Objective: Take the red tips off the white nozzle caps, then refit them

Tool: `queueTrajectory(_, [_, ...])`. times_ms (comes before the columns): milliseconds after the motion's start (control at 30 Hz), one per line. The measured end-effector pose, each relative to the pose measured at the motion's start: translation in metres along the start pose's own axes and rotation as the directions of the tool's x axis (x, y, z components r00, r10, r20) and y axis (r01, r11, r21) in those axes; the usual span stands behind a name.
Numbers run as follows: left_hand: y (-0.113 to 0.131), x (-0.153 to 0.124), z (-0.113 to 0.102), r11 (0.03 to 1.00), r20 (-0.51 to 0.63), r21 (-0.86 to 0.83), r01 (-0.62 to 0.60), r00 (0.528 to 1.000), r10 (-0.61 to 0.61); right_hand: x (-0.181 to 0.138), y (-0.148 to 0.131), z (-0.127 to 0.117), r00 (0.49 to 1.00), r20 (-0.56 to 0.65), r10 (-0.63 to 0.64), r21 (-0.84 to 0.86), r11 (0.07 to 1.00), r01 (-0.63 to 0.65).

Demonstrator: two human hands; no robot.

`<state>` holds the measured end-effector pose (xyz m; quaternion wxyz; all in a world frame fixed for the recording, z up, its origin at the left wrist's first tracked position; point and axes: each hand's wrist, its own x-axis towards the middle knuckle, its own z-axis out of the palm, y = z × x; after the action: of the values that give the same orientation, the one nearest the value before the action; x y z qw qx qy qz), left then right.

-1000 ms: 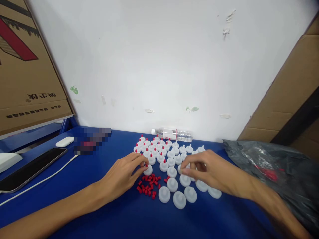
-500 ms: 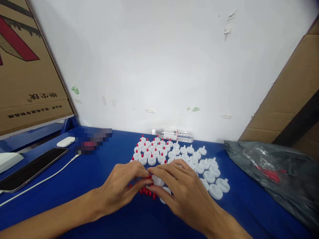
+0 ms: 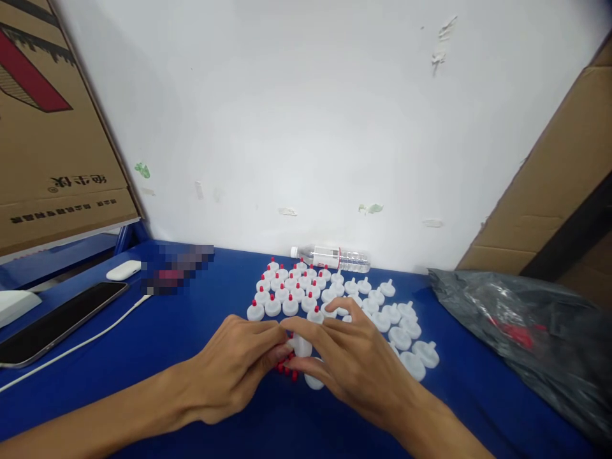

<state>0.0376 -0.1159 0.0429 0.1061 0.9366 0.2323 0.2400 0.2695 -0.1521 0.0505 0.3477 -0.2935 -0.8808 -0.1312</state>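
One round white plastic cap is gripped by the right hand, apparently steadied while the left hand pinches its spout.

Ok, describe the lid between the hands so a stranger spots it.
On the blue table, find the rows of white lids. At their near side, left hand and right hand meet at one lid. Only this lid is held, tipped sideways, spout towards the left hand.

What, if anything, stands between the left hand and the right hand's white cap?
Nothing visible: the left hand is at the narrow end of the white cap, which the right hand holds. The left grip's inside is hidden.
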Motion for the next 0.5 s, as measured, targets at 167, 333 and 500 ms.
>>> queueTrajectory(167, [0.001, 0.003, -0.006, 0.977, -0.155, -0.131, 0.169, 0.97, -0.188, -0.01, 0.039, -0.027, 0.994, -0.072, 0.085, -0.213, 0.972, -0.099])
queueTrajectory(333, [-0.009, 0.007, 0.004, 0.991, -0.106, 0.071, 0.118, 0.988, -0.11, -0.017, 0.06, -0.042, 0.933, -0.025, 0.358, -0.125, 0.925, -0.358])
queueTrajectory(500, [-0.009, 0.008, 0.008, 0.989, -0.09, 0.058, 0.136, 0.987, -0.131, -0.013, 0.051, -0.042, 0.879, 0.164, 0.448, -0.053, 0.893, -0.446])
